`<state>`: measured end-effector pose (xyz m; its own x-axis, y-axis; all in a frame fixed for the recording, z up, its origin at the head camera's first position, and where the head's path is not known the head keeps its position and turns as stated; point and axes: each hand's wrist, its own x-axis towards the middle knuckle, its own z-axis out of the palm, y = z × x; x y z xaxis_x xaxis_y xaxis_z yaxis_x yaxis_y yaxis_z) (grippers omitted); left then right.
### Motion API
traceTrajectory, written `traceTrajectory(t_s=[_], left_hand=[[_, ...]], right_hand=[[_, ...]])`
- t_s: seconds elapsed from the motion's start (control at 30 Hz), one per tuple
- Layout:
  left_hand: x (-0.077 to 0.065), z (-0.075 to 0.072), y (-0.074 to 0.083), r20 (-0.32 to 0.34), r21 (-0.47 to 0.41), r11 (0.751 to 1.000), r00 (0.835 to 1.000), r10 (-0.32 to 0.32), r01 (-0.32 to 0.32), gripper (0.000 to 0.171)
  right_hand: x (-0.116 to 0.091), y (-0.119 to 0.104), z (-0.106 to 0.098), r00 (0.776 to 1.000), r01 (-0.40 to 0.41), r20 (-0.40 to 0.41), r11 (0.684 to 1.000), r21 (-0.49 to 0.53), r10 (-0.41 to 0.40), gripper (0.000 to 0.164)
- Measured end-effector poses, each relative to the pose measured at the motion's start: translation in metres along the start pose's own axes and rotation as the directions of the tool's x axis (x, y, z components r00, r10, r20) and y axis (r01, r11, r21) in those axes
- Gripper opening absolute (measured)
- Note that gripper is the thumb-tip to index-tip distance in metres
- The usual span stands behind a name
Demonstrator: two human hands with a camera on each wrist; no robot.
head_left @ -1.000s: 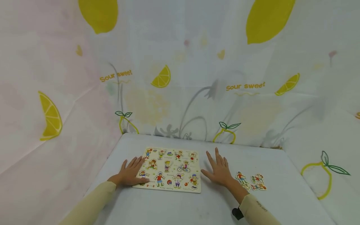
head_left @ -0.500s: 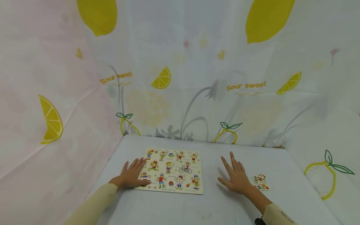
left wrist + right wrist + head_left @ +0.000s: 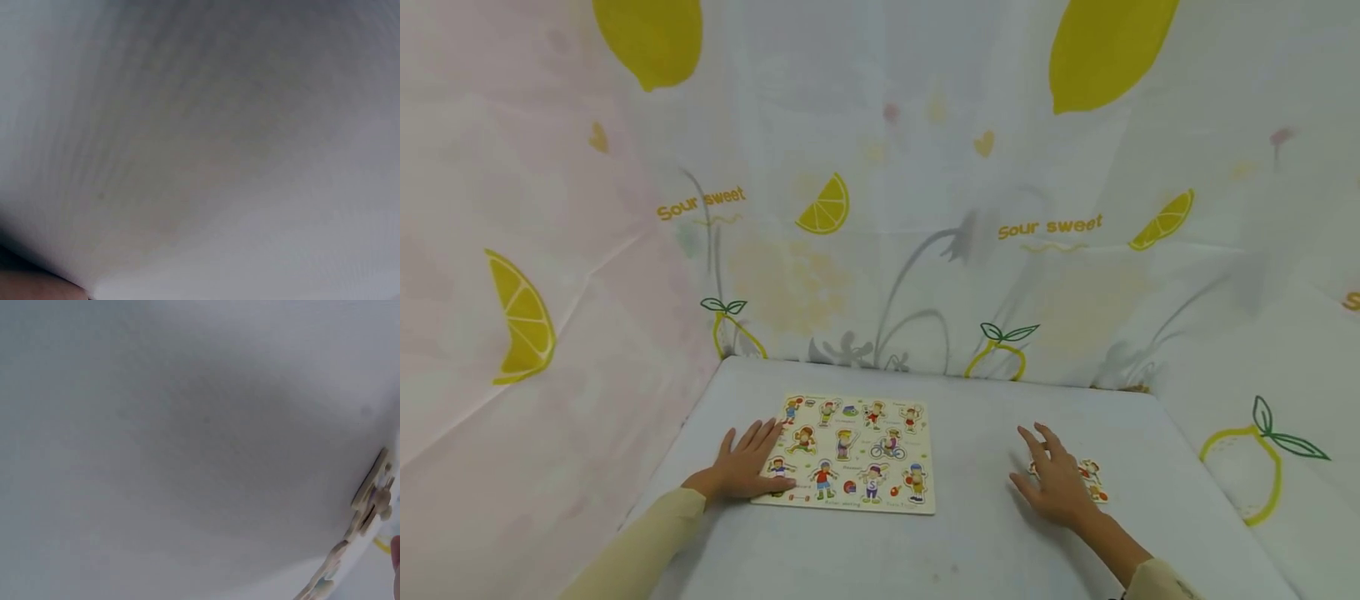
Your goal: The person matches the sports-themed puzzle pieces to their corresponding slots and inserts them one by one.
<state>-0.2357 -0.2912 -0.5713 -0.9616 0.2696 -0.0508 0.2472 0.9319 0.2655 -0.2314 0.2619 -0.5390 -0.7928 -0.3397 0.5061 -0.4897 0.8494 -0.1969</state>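
A cream puzzle board point(image 3: 865, 471) printed with cartoon sports figures lies flat on the white table. My left hand point(image 3: 743, 465) rests on its left edge, fingers spread and thumb across the lower left corner. To the right, my right hand point(image 3: 1054, 483) hovers with fingers extended over a small group of loose figure puzzle pieces point(image 3: 1092, 469), hiding some of them. Nothing shows between its fingers. In the right wrist view, the edges of several wooden puzzle pieces point(image 3: 369, 503) appear at the lower right. The left wrist view holds mostly blurred white surface and a bit of skin.
The white table point(image 3: 970, 533) runs back to a fabric backdrop point(image 3: 887, 275) printed with lemons and flowers. Similar fabric walls rise on the left and right sides.
My right hand has moved right, away from beside the board, to above the loose puzzle pieces. The left hand stays on the board's left edge.
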Motion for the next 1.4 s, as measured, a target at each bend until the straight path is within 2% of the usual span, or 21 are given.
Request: traceTrajectory(t_s=[0.13, 0.3, 0.4, 0.53, 0.67, 0.77, 0.87, 1.07, 1.27, 1.4], left_hand=[[0.000, 0.000, -0.001, -0.006, -0.010, 1.000, 1.000, 0.007, -0.007, 0.117], [0.000, 0.000, -0.002, -0.008, 0.000, 1.000, 1.000, 0.009, -0.009, 0.117], [-0.001, 0.001, -0.001, -0.010, -0.005, 1.000, 1.000, 0.008, -0.008, 0.117], [-0.003, 0.000, 0.001, -0.008, -0.008, 1.000, 1.000, 0.006, -0.006, 0.116], [-0.005, 0.000, 0.002, 0.020, 0.024, 1.000, 1.000, -0.007, 0.006, 0.117], [-0.005, -0.003, 0.004, 0.027, 0.012, 1.000, 1.000, -0.011, 0.011, 0.117], [-0.005, -0.007, 0.006, 0.029, -0.010, 1.000, 1.000, -0.009, 0.010, 0.116], [-0.002, -0.004, 0.006, 0.016, -0.020, 1.000, 1.000, 0.002, -0.002, 0.117], [0.000, 0.001, -0.001, -0.008, 0.023, 1.000, 1.000, 0.001, -0.001, 0.116], [0.000, 0.000, -0.002, -0.027, -0.004, 1.000, 1.000, 0.017, -0.017, 0.116]], right_hand=[[-0.004, 0.006, 0.001, 0.999, -0.002, -0.054, 0.999, 0.053, 0.004, 0.060], [-0.008, 0.014, 0.001, 0.997, -0.033, -0.063, 0.991, 0.133, 0.042, 0.030], [-0.011, 0.017, -0.002, 0.994, -0.072, -0.071, 0.980, 0.185, 0.087, 0.020], [-0.015, 0.018, -0.005, 0.988, -0.127, -0.066, 0.981, 0.147, 0.138, 0.011], [-0.019, 0.021, -0.005, 0.983, -0.182, -0.008, 0.978, 0.103, 0.184, 0.008], [-0.018, 0.023, -0.006, 0.976, -0.218, 0.035, 0.970, 0.108, 0.215, 0.009], [-0.013, 0.024, -0.006, 0.977, -0.210, 0.041, 0.973, 0.093, 0.207, 0.007], [-0.002, 0.022, -0.003, 0.987, -0.159, 0.017, 0.983, 0.096, 0.158, 0.006], [0.028, 0.008, 0.008, 0.978, -0.194, -0.040, 0.966, 0.169, 0.203, 0.006], [0.047, -0.008, 0.013, 0.975, -0.167, -0.110, 0.963, 0.212, 0.193, 0.006]])
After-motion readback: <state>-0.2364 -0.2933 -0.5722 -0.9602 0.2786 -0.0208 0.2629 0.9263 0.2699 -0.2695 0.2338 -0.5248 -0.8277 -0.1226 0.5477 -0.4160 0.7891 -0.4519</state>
